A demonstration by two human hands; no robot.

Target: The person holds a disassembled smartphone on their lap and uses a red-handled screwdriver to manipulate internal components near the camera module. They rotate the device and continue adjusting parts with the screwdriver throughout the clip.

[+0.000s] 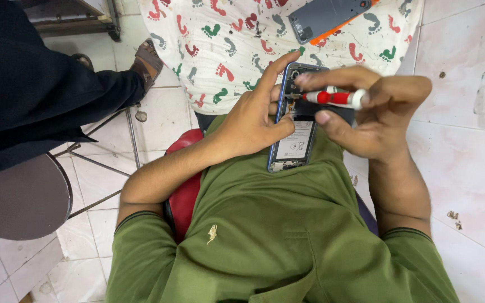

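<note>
My left hand [252,119] grips an opened blue-framed phone [297,145] by its left edge, back cover off, battery and board showing. My right hand [373,112] holds a small red and white screwdriver [335,98] lying crosswise, its tip touching the upper left part of the phone's inside. The phone rests against my green shirt above my lap.
A white cloth [225,39] printed with coloured footprints lies ahead, with a grey phone back cover [324,17] on it. A person in dark clothes [23,84] sits at the left beside a round stool [21,196]. White tiled floor surrounds me; a red seat [186,191] is under me.
</note>
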